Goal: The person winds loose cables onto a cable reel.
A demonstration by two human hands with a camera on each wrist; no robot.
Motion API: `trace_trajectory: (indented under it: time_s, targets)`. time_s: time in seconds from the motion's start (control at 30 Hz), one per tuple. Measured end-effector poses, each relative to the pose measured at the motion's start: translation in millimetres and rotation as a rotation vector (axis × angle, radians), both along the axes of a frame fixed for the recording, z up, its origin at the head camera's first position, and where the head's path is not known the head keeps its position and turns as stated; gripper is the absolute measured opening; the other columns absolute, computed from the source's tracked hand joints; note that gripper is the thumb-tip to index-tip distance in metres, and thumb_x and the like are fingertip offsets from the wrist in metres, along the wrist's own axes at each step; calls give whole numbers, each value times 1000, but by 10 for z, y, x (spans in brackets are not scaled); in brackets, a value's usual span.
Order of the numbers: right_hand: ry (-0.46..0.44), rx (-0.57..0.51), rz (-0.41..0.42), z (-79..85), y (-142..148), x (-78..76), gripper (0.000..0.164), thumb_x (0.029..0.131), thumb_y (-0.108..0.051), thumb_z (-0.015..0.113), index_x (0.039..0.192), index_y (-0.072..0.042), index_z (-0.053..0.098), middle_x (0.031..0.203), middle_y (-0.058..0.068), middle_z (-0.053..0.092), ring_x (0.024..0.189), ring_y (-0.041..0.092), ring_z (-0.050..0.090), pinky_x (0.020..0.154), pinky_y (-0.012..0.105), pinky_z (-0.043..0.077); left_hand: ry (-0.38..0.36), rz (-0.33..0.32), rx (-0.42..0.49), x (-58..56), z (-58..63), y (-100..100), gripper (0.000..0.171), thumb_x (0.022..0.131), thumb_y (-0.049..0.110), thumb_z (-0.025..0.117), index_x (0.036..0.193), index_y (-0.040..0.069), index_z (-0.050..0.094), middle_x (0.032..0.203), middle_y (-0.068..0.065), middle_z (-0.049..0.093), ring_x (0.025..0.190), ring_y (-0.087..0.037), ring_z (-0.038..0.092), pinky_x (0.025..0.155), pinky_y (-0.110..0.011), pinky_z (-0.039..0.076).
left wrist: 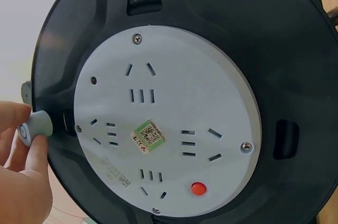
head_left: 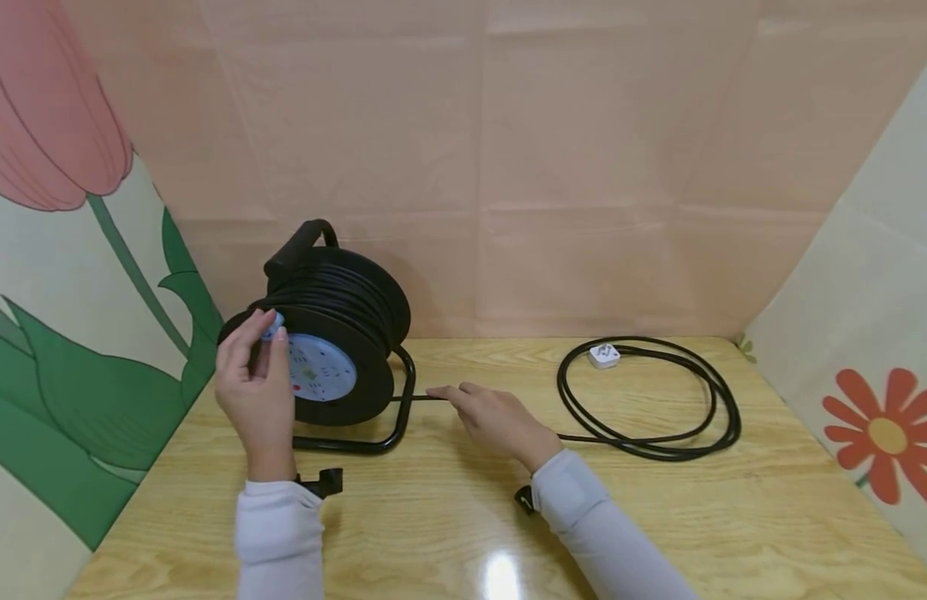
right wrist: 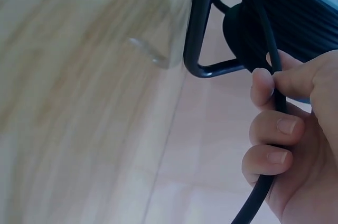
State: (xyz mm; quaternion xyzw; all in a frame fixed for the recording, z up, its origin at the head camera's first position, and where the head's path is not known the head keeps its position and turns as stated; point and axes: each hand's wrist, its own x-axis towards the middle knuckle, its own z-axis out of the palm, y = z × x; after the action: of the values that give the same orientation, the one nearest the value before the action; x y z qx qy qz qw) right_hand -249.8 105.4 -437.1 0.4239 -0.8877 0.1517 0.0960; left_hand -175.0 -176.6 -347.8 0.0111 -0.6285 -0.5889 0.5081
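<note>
A black cable reel (head_left: 373,333) stands on its tube frame at the left of the table, with many turns of cable on its drum. Its front carries a pale blue socket panel (left wrist: 211,97) with a red button. My left hand (head_left: 255,387) pinches the small blue knob (left wrist: 39,124) near the disc's edge between thumb and fingers. To the right of the reel, my right hand (head_left: 501,417) holds the black cable (right wrist: 256,197), its fingers curled round it in the right wrist view. The cable runs from the reel through this hand.
Loose loops of the cable (head_left: 726,417) lie on the right of the wooden table (head_left: 418,533), with a white plug (head_left: 604,356) at their upper left. A pink sheet (head_left: 583,167) hangs behind, and flower-patterned panels stand at both sides.
</note>
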Motion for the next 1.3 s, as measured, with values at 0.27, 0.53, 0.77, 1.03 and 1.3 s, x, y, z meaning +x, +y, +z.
trace_trajectory:
  time_s: [0.27, 0.53, 0.77, 1.03, 1.3]
  targets:
    - [-29, 7, 28, 61, -98, -18, 46, 104, -8, 53, 146, -27, 53, 96, -3, 64, 69, 8, 53, 53, 23, 44, -22, 21, -68, 104, 124, 140, 23, 93, -1, 69, 116, -1, 73, 124, -9, 62, 122, -18, 57, 100, -28, 48]
    - [-18, 16, 67, 49, -209, -52, 43, 104, -9, 51, 144, -24, 55, 97, 0, 66, 71, 9, 57, 55, 24, 48, -18, 37, -119, 246, 286, 311, 21, 91, -4, 71, 111, -8, 73, 113, -16, 63, 117, -19, 61, 94, -25, 52]
    - [-164, 47, 44, 40, -245, -66, 21, 107, -19, 49, 121, -12, 64, 98, -2, 69, 84, 11, 65, 73, 30, 56, -17, 21, -130, 214, 246, 303, 21, 89, -2, 73, 110, -8, 73, 108, -14, 63, 115, -18, 63, 91, -23, 53]
    - [-262, 104, 21, 14, -26, -65, 27, 109, -35, 43, 91, -20, 53, 63, -9, 45, 53, 5, 42, 55, 27, 43, -2, 20, -124, 201, 222, 300, 19, 89, -3, 73, 108, -8, 74, 107, -14, 63, 115, -19, 63, 91, -24, 53]
    - [-251, 112, 6, -52, 514, -95, 35, 109, -44, 37, 88, -21, 52, 60, -11, 39, 50, 3, 37, 51, 26, 39, 14, 19, -136, 181, 193, 273, 19, 88, -5, 73, 106, -7, 75, 107, -16, 64, 114, -21, 63, 90, -24, 54]
